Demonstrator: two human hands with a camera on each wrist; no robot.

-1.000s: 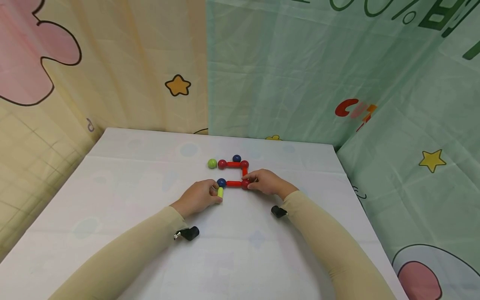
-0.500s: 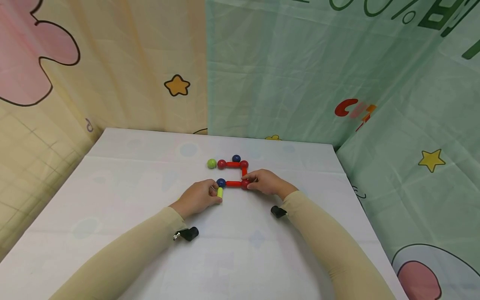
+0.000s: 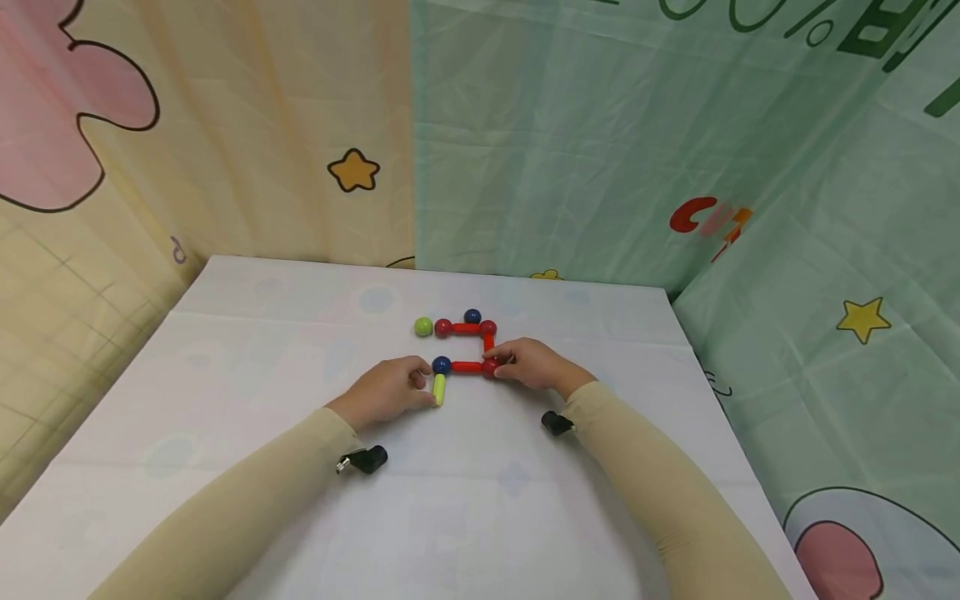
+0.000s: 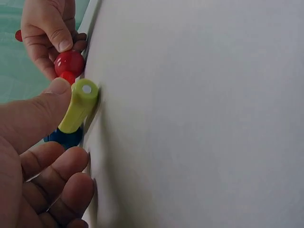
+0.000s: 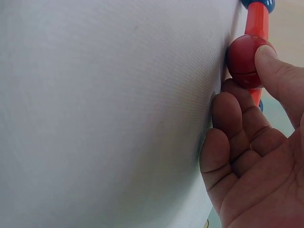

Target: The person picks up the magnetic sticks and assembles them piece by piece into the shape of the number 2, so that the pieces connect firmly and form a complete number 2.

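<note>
near blue ball (image 3: 442, 366) as datum: yellow-green rod (image 3: 438, 391) abuts it, long axis toward me. my left hand (image 3: 384, 390), nearer the rod, lies left of datum, fingers loose; my right hand (image 3: 531, 364), right of datum, pinches a red ball (image 5: 243, 61).

White tbl (image 3: 450, 517), cream drape (image 3: 247, 125) at L, green drape (image 3: 562, 142) at R w/ cartoon prints (image 3: 864, 320).

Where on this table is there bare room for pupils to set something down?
Bare tabletop lies between the sleeves, left of the green ball, and right of the right hand. The middle is crowded with the left hand, yellow rod, red rods and red balls.
</note>
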